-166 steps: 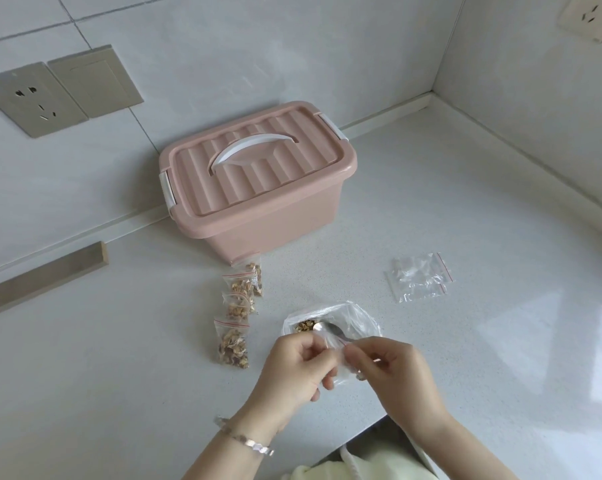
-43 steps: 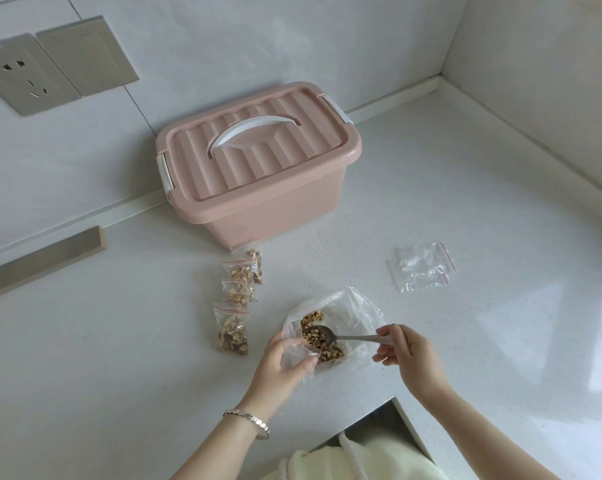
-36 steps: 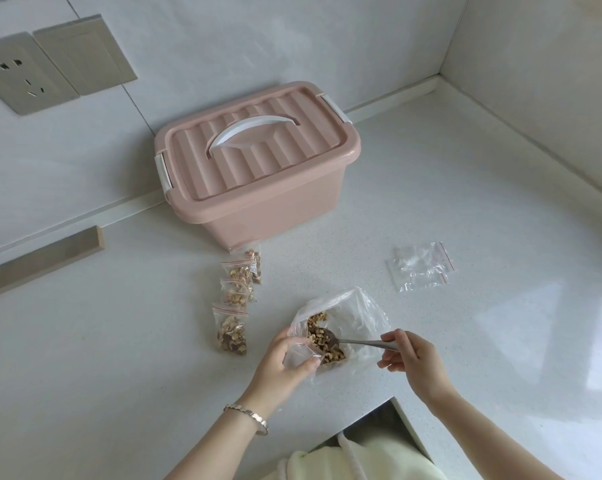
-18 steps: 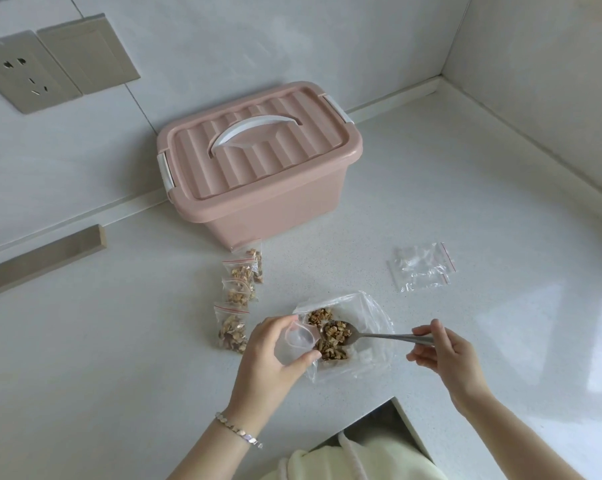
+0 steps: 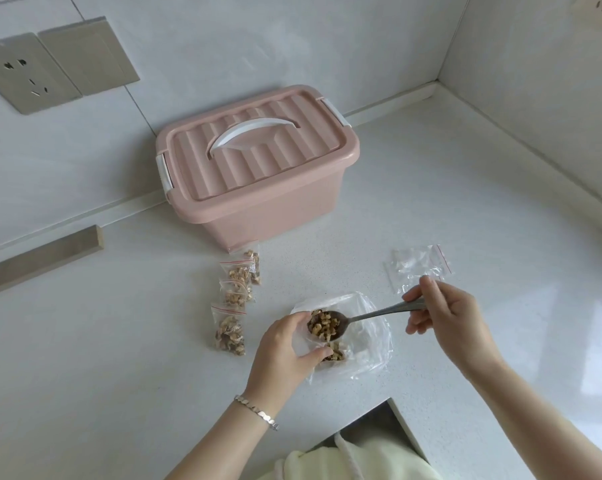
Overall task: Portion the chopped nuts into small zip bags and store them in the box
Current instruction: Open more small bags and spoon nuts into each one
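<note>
the left hand (image 5: 284,351) is curling its fingers and thumb round a small zip bag (image 5: 304,345), holding the bag's mouth open. the right hand (image 5: 448,320) is pinching the handle end of a metal spoon (image 5: 379,313) between thumb and fingers. the spoon bowl, loaded with chopped nuts (image 5: 323,328), is resting at the mouth of the small bag, against the left fingertips. a large clear bag (image 5: 372,348) holding more nuts is lying on the desk (image 5: 119,341) between the two hands, under the spoon. a row of filled zip bags (image 5: 228,332) is lying just left of the left hand, running away from it toward the pink box (image 5: 258,174). the box is standing beyond both hands, lid on. empty zip bags (image 5: 417,266) are lying just beyond the right hand.
</note>
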{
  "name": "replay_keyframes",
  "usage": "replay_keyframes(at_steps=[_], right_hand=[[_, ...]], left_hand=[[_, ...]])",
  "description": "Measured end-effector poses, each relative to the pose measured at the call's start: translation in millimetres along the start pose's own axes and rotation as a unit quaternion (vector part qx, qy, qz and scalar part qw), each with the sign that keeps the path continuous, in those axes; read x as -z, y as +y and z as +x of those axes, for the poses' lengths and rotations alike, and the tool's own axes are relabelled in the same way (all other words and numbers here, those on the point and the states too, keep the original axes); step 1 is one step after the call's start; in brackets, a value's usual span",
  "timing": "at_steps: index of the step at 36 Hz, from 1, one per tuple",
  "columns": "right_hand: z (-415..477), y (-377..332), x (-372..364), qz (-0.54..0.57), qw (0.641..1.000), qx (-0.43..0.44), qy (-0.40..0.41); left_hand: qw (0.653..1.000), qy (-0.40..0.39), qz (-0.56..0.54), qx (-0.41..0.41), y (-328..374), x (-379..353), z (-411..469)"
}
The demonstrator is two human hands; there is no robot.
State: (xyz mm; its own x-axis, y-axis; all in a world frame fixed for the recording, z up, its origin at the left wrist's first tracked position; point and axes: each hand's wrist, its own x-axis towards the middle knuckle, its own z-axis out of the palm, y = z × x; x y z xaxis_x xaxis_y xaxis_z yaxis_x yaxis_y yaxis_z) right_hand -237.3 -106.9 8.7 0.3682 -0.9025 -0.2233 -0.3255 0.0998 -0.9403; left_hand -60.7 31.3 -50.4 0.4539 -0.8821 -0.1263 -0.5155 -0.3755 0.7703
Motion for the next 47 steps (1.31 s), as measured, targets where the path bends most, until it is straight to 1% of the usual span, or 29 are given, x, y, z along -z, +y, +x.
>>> replay_keyframes(at_steps=[3,5,6,8,10,12,13,15,17,19,21,26,30,35,40,44,47], right_hand=[[-8,-7,-11,-0.045,0.998,0.046,-0.028],[-15,-11,-18,-0.093,0.988,0.112,-0.044],[-18,-13,-20,-0.126,0.977,0.163,-0.051],[-22,-16,-22,-0.189,0.943,0.267,-0.063],[-23,-17,-21,-0.221,0.914,0.334,-0.065],[-23,-18,-17,-0.224,0.904,0.362,-0.053],[-23,-18,-14,-0.213,0.908,0.358,-0.043],[-20,-14,-6,-0.179,0.933,0.313,-0.013],[-16,-3,0,-0.15,0.959,0.241,0.019],[-12,11,2,-0.141,0.974,0.175,0.029],[-10,28,1,-0.146,0.981,0.128,0.022],[-11,61,-13,-0.127,0.99,0.063,-0.002],[-12,71,-23,-0.092,0.995,0.025,0.0],[-16,78,-26,-0.074,0.997,-0.021,-0.023],[-21,90,-30,-0.054,0.995,-0.074,-0.025],[-20,92,-35,-0.004,0.99,-0.136,-0.029],[-19,90,-35,0.062,0.98,-0.188,-0.011]], left_hand=[[1.0,-0.005,-0.005,0.0,0,0,-1],[1.0,-0.008,-0.015,0.011,-1,-1,-1],[0.999,-0.009,-0.024,0.021,-3,-2,-2],[0.998,-0.007,-0.042,0.039,-5,-3,-2],[0.998,0.001,-0.048,0.046,-8,-4,-3],[0.997,0.007,-0.049,0.054,-11,-3,-4],[0.997,0.008,-0.051,0.059,-12,-3,-5],[0.996,0.011,-0.055,0.068,-15,-2,-7],[0.995,0.013,-0.059,0.076,-19,-2,-10],[0.994,0.01,-0.063,0.085,-22,-2,-13],[0.994,0.002,-0.062,0.088,-24,-3,-15],[0.995,-0.013,-0.051,0.084,-29,-6,-20],[0.994,-0.015,-0.045,0.094,-32,-8,-21],[0.991,-0.04,-0.061,0.115,-35,-10,-21],[0.987,-0.026,-0.081,0.136,-39,-15,-21],[0.987,-0.027,-0.089,0.134,-38,-17,-22],[0.988,-0.016,-0.089,0.124,-35,-16,-22]])
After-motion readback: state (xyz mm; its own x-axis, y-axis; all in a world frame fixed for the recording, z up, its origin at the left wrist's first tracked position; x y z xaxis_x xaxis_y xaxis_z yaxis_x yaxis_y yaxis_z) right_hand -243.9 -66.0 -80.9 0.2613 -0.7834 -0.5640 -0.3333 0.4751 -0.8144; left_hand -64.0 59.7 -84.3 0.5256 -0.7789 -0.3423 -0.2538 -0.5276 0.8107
